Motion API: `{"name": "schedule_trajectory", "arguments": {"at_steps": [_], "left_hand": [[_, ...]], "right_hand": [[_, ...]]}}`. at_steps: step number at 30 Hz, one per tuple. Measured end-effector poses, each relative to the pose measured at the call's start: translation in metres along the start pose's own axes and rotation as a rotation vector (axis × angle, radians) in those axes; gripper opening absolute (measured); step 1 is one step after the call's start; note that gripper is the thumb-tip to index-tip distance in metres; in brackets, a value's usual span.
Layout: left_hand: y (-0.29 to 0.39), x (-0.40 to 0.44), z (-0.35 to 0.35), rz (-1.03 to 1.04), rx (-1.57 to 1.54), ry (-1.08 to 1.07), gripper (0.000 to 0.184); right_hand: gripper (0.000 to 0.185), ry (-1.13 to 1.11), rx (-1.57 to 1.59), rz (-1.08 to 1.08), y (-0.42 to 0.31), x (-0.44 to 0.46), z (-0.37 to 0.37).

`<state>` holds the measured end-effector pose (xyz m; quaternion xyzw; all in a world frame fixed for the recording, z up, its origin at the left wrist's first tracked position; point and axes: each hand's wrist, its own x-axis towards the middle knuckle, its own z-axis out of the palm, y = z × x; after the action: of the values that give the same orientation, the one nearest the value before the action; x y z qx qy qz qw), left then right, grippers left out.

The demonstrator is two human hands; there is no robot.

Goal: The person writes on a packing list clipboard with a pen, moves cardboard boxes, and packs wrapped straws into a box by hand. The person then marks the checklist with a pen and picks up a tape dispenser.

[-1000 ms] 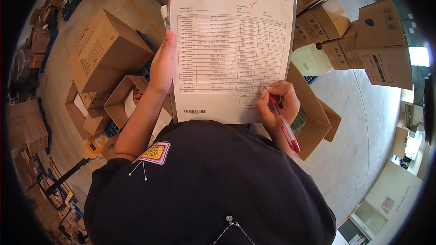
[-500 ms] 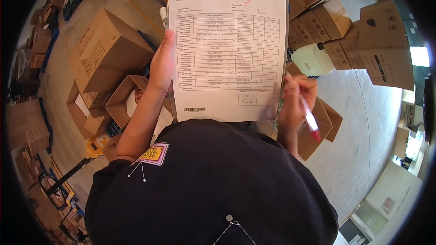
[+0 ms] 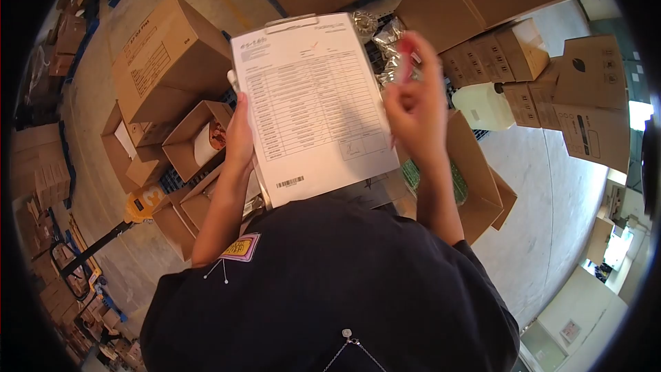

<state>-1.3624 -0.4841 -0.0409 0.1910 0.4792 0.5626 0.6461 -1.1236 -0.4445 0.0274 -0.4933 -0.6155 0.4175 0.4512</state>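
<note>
My left hand (image 3: 239, 136) grips the left edge of a clipboard (image 3: 290, 23), thumb along its side. A printed packing list (image 3: 313, 114) lies under the clip, with a table, a signature box and a barcode. The white end of a pen or marker (image 3: 233, 81) sticks out beside my left thumb. At the clipboard's right edge my right hand (image 3: 418, 107) is raised, fingers closed round a red pen (image 3: 407, 55). The pen is smeared by motion, and its tip is hard to make out.
Open cartons (image 3: 196, 141) stand at the left, near a yellow pallet jack (image 3: 144, 201). Clear-wrapped silvery packs (image 3: 390, 45) lie behind the clipboard. To the right are a pale jerrycan (image 3: 484, 106), stacked cartons (image 3: 591, 89) and an open box (image 3: 475, 182) with green contents.
The clipboard has moved lower and left and now tilts. My right hand has come up with the red pen, from beside the page's lower right corner to its upper right side.
</note>
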Motion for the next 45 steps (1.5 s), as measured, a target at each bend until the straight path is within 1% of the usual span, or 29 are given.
{"name": "schedule_trajectory", "arguments": {"at_steps": [1,3,4,6,11,13,14,15,17,18,20,22,23,24,25,26,27,29,30,31,32,33,34,35,36,38,40,41,45], "left_hand": [[0.0,-0.004,-0.007,0.0,-0.028,0.032,0.052],[-0.004,-0.007,-0.027,-0.011,-0.02,0.108,0.052],[-0.007,-0.01,-0.036,-0.027,-0.009,0.178,0.052],[-0.01,-0.019,-0.048,-0.029,-0.023,0.266,0.053],[-0.008,-0.044,-0.066,0.026,-0.025,0.324,0.057],[-0.009,-0.051,-0.067,0.037,0.065,0.426,0.059],[-0.016,-0.056,-0.081,0.013,0.041,0.425,0.059],[-0.024,-0.062,-0.09,0.0,0.045,0.443,0.059],[-0.033,-0.067,-0.1,-0.006,0.239,0.555,0.055],[-0.034,-0.071,-0.101,-0.044,0.203,0.56,0.047],[-0.043,-0.081,-0.112,-0.081,0.213,0.568,0.044],[-0.053,-0.085,-0.115,-0.122,0.16,0.593,0.043],[-0.06,-0.085,-0.112,-0.132,0.104,0.608,0.044],[-0.083,-0.071,-0.118,-0.123,0.042,0.676,0.046],[-0.105,-0.087,-0.12,-0.133,-0.028,0.753,0.048],[-0.132,-0.102,-0.143,-0.245,-0.107,0.798,0.051],[-0.149,-0.107,-0.146,-0.353,-0.12,0.829,0.053],[-0.184,-0.11,-0.146,-0.411,-0.063,0.893,0.054],[-0.198,-0.116,-0.153,-0.486,-0.008,0.938,0.055],[-0.217,-0.129,-0.165,-0.441,0.043,0.958,0.055],[-0.223,-0.136,-0.17,-0.473,0.024,0.991,0.055],[-0.226,-0.139,-0.172,-0.498,0.003,1.024,0.055],[-0.227,-0.14,-0.17,-0.499,0.01,1.049,0.055],[-0.227,-0.143,-0.169,-0.489,0.003,1.118,0.055],[-0.226,-0.146,-0.171,-0.48,-0.001,1.181,0.055],[-0.234,-0.152,-0.176,-0.478,-0.01,1.209,0.055],[-0.233,-0.148,-0.169,-0.471,-0.011,1.217,0.054],[-0.231,-0.141,-0.163,-0.467,-0.007,1.194,0.053],[-0.217,-0.125,-0.144,-0.446,-0.04,0.992,0.051]], "right_hand": [[0.061,-0.112,-0.022,-0.064,0.008,0.004,0.016],[0.063,-0.31,-0.018,0.054,0.004,0.009,0.048],[0.063,-0.322,-0.014,0.064,0.006,0.009,0.064],[0.061,-0.537,0.123,0.121,0.015,0.005,0.094],[0.065,-0.73,0.088,0.072,0.033,-0.002,0.139],[0.066,-0.745,-0.035,-0.053,0.04,-0.011,0.155],[0.065,-0.838,-0.195,-0.065,0.035,-0.016,0.161],[0.063,-0.933,-0.236,-0.088,0.034,-0.025,0.169],[0.064,-0.97,-0.174,-0.206,0.034,-0.046,0.18],[0.064,-0.973,-0.167,-0.202,0.035,-0.045,0.175],[0.056,-1.077,-0.023,-0.315,0.037,-0.029,0.152],[0.041,-1.031,0.267,-0.172,0.048,0.015,0.119],[0.021,-0.884,0.495,0.132,0.07,0.031,0.108],[0.015,-0.331,0.743,0.53,0.161,0.06,0.096],[0.015,-0.135,0.483,0.58,0.234,0.065,0.103],[0.023,-0.094,0.16,0.58,0.332,0.049,0.111],[0.036,-0.195,-0.21,0.662,0.438,0.02,0.116],[0.052,-0.515,-0.623,0.832,0.595,-0.055,0.143],[0.052,-0.531,-0.615,0.844,0.639,-0.082,0.159],[0.052,-0.416,-0.643,0.831,0.671,-0.114,0.174],[0.056,-0.302,-0.672,0.813,0.694,-0.137,0.185],[0.056,-0.325,-0.662,0.82,0.711,-0.146,0.193],[0.056,-0.164,-0.838,0.747,0.726,-0.151,0.199],[0.056,0.007,-1.007,0.666,0.735,-0.156,0.205],[0.056,-0.006,-0.998,0.678,0.739,-0.152,0.207],[0.043,-0.49,-0.877,0.992,0.733,-0.123,0.206],[0.03,-0.727,-0.938,0.911,0.701,-0.108,0.228],[0.028,-0.771,-0.919,0.848,0.684,-0.108,0.24],[0.034,-0.657,-0.763,0.689,0.583,-0.066,0.251]]}}
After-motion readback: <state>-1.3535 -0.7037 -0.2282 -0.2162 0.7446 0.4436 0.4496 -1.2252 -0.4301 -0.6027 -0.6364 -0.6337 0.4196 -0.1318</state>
